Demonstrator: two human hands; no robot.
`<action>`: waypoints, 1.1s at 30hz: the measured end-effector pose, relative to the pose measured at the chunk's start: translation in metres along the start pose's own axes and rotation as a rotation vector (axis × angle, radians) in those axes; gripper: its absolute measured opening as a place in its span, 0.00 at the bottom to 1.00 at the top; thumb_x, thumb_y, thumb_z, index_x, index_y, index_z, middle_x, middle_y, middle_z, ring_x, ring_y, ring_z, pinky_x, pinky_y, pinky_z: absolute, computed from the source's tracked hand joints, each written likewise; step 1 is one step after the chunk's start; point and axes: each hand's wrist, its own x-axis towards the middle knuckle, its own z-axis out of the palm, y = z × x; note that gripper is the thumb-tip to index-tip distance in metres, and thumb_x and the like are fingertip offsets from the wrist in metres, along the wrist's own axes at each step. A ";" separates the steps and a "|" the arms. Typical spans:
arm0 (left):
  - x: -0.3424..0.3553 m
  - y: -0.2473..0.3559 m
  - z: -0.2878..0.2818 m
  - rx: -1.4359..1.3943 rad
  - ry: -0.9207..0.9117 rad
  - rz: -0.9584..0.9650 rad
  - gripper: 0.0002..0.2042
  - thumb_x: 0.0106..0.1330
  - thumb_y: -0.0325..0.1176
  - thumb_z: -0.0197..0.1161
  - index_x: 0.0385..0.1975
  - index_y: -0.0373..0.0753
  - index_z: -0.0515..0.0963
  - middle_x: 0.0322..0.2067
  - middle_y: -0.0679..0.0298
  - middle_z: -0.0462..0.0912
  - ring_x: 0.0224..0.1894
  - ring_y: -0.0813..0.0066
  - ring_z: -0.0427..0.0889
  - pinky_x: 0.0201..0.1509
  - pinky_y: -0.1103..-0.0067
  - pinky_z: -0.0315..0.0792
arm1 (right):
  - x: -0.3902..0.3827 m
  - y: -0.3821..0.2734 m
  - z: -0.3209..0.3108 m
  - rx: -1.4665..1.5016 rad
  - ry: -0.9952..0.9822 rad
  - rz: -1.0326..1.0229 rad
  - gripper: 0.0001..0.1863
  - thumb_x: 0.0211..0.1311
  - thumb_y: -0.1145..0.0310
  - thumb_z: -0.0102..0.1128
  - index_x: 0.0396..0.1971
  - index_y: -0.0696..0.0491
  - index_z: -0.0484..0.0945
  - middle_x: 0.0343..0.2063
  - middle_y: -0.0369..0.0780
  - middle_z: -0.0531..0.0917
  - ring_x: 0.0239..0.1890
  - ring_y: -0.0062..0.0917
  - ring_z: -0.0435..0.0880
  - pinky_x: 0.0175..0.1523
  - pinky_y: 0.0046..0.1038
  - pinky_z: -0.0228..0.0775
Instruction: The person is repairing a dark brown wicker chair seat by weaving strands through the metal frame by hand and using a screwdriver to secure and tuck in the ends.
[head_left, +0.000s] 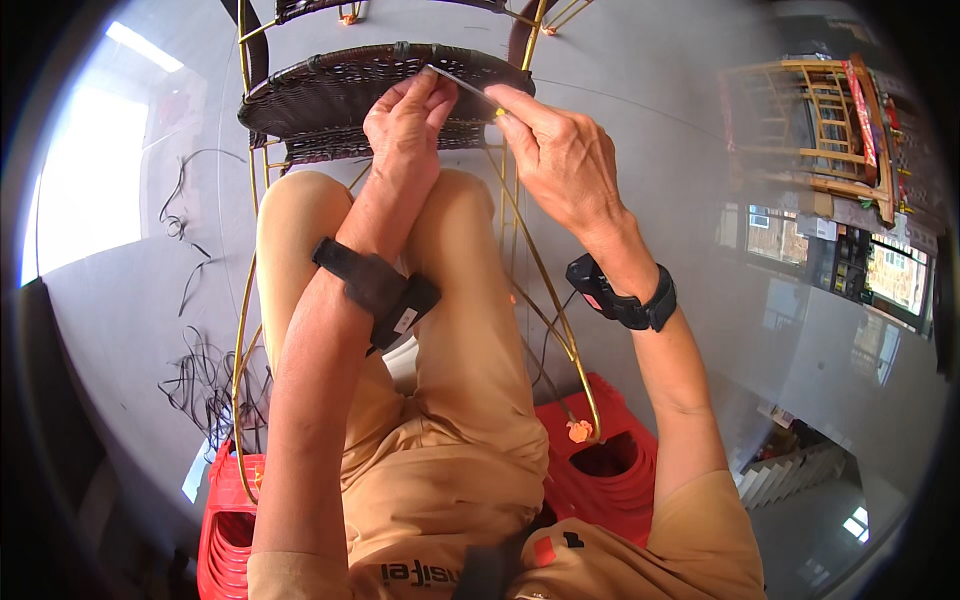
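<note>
A dark brown woven wicker chair seat [310,95] on a thin gold metal frame stands at my knees. In my right hand [565,160] is a slim metal tool like a screwdriver [465,84], with a bit of yellow showing at my fingers. Its shaft slants up and left, and the tip ends beside my left fingertips. Over the seat's middle, my left hand [405,125] is closed in a pinch against the weave. Whatever lies between those fingers is hidden.
Dark loose strands [205,385] lie tangled on the grey floor at left. Red plastic stools [610,460] flank my legs, and gold frame legs [565,330] slope down on both sides. Wooden chair frames [835,130] are stacked at far right. Black bands with boxes circle both forearms.
</note>
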 end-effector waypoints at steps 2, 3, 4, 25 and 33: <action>0.000 0.000 0.001 0.010 0.017 -0.001 0.05 0.58 0.24 0.56 0.31 0.29 0.72 0.31 0.56 0.78 0.34 0.67 0.79 0.43 0.74 0.76 | 0.000 0.000 0.002 -0.002 0.012 0.002 0.10 0.54 0.67 0.51 0.37 0.48 0.74 0.15 0.43 0.76 0.19 0.39 0.75 0.23 0.35 0.65; 0.000 0.000 0.001 0.008 0.016 0.002 0.05 0.58 0.24 0.56 0.31 0.29 0.72 0.31 0.56 0.78 0.34 0.67 0.79 0.43 0.74 0.76 | -0.001 -0.001 0.003 -0.001 0.023 0.002 0.10 0.54 0.67 0.51 0.38 0.48 0.74 0.15 0.43 0.76 0.19 0.39 0.75 0.23 0.36 0.65; 0.000 0.000 0.001 0.005 0.015 0.004 0.05 0.58 0.24 0.56 0.31 0.29 0.72 0.30 0.56 0.78 0.34 0.67 0.79 0.43 0.74 0.76 | -0.002 0.000 0.003 -0.004 0.024 0.004 0.10 0.54 0.67 0.51 0.38 0.48 0.74 0.15 0.43 0.76 0.19 0.39 0.75 0.23 0.36 0.65; 0.001 -0.003 0.002 -0.070 0.007 0.025 0.07 0.54 0.25 0.61 0.27 0.30 0.71 0.26 0.56 0.78 0.28 0.71 0.78 0.38 0.78 0.77 | 0.013 0.005 -0.003 0.104 -0.044 -0.009 0.10 0.56 0.67 0.49 0.36 0.51 0.75 0.18 0.48 0.76 0.23 0.44 0.75 0.26 0.38 0.68; 0.006 -0.005 -0.003 -0.076 -0.050 0.047 0.06 0.54 0.25 0.61 0.26 0.31 0.71 0.26 0.56 0.78 0.28 0.70 0.79 0.40 0.74 0.76 | 0.022 0.024 -0.006 -0.138 -0.036 -0.241 0.11 0.54 0.68 0.50 0.38 0.49 0.75 0.14 0.47 0.75 0.19 0.40 0.76 0.22 0.35 0.68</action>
